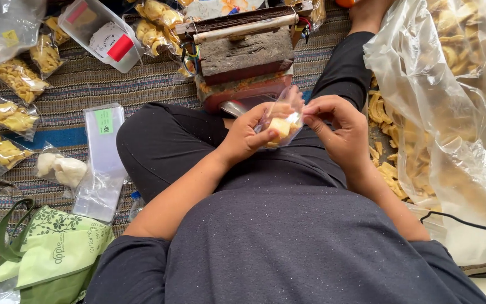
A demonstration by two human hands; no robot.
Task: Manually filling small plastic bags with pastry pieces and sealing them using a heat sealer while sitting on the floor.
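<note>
- Left hand (248, 135) cups a small clear bag (281, 119) of yellow chips over the lap, fingers wrapped round it.
- Right hand (338, 126) pinches the bag's open edge; a loose pinch could spill chips.
- Beyond sits the rusty sealer (243, 53), the big chip sack (451, 112) at right.

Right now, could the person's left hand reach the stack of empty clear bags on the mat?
Probably yes: the left hand holds a small snack bag, but nothing blocks the stack of empty clear bags beside the left knee.
</note>
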